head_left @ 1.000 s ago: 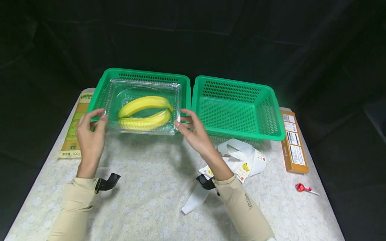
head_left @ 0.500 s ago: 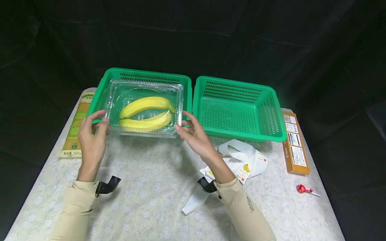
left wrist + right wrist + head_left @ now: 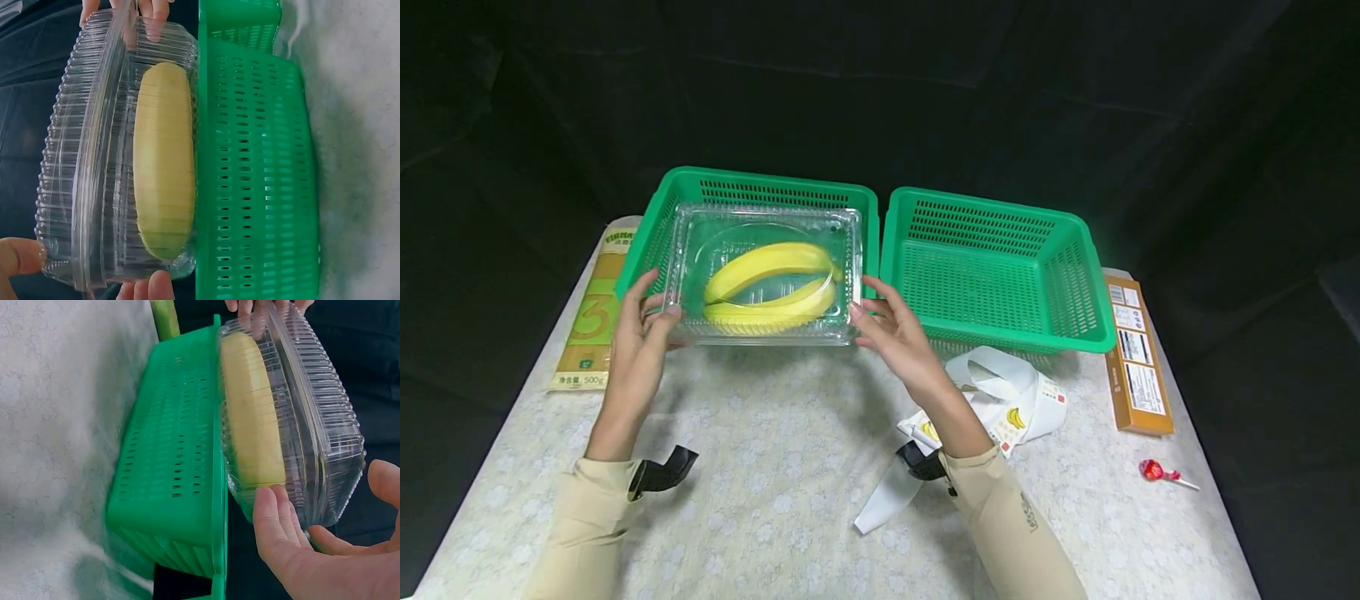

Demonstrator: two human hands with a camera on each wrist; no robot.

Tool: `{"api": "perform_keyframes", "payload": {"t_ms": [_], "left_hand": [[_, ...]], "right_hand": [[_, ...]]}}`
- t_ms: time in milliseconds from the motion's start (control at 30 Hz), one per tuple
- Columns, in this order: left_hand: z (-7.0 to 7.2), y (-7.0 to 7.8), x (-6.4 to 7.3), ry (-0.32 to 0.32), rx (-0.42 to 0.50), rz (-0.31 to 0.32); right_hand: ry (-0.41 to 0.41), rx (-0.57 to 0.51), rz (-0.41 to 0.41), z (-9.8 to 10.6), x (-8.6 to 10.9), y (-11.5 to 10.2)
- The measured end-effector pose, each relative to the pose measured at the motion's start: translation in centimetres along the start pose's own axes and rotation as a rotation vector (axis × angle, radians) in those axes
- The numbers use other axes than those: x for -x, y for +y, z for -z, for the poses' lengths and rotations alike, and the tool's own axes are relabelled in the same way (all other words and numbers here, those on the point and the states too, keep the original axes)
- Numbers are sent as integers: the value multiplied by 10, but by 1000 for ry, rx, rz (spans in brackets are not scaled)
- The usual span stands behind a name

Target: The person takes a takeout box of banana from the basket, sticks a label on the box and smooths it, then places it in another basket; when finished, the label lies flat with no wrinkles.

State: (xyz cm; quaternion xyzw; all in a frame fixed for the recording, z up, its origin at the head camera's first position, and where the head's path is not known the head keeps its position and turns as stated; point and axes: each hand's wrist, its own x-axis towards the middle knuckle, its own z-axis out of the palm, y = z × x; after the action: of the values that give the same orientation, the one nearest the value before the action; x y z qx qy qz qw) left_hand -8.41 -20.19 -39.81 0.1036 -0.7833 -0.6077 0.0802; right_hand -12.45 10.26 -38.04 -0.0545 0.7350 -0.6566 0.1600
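A clear plastic clamshell container (image 3: pixel 760 217) with its lid down holds two bananas (image 3: pixel 767 262). Both hands carry it by its ends, above the left green basket (image 3: pixel 662 196). My left hand (image 3: pixel 638 354) grips the left end, thumb at the lid in the left wrist view and fingers below. At the other end my right hand (image 3: pixel 906 350) grips the container. In the right wrist view its fingers (image 3: pixel 278 519) lie against the lower side and the thumb is near the lid's edge. The container's underside sits close over the basket wall (image 3: pixel 256 169).
A second green basket (image 3: pixel 992 335) stands to the right. White wrapping (image 3: pixel 1037 408) with printed bananas lies crumpled before it. An orange-brown box (image 3: pixel 1138 358) and a red lollipop (image 3: pixel 1152 471) are at the right edge, a green-and-brown packet (image 3: pixel 587 325) at the left.
The container has shifted a little to the right and towards me, both hands moving with it. My left hand has swung rightward, uncovering more of the packet.
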Motion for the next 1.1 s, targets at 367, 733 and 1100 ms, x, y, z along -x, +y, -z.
{"api": "perform_keyframes", "payload": {"t_ms": [367, 733, 1100], "left_hand": [[6, -7, 9, -107, -38, -48], [5, -11, 17, -124, 48, -60], [2, -13, 25, -113, -77, -15]], "right_hand": [[-4, -9, -2, 3, 11, 7], [-8, -5, -38, 2, 19, 13], [-15, 25, -30, 3, 26, 18]]}}
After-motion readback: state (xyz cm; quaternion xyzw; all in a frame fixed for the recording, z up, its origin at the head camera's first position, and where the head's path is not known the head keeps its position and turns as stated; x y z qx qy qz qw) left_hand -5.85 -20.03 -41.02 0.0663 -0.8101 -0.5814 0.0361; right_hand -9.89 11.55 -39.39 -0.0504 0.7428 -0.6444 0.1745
